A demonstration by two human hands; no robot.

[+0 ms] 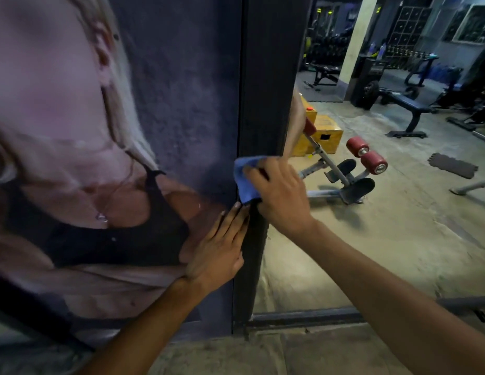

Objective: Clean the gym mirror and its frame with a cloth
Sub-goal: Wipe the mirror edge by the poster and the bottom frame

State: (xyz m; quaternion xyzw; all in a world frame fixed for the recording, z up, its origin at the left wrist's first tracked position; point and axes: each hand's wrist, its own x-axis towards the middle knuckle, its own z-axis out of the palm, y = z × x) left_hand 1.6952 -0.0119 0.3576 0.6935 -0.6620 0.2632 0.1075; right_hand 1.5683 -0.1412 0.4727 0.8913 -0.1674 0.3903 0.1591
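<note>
A dark vertical mirror frame (265, 77) runs down the middle of the head view, with the mirror (371, 239) to its right. My right hand (282, 196) grips a blue cloth (246, 180) and presses it against the frame at mid height. My left hand (219, 247) lies flat with straight fingers on the wall poster just left of the frame, its fingertips touching the frame edge below the cloth. Part of the cloth is hidden under my right hand.
A large printed poster (87, 158) covers the wall to the left of the frame. The mirror reflects gym gear: an ab bench with red rollers (365, 155), a wooden plyo box (319, 133), a flat bench (406, 106). The frame's bottom rail (303, 319) meets a concrete floor (249, 353).
</note>
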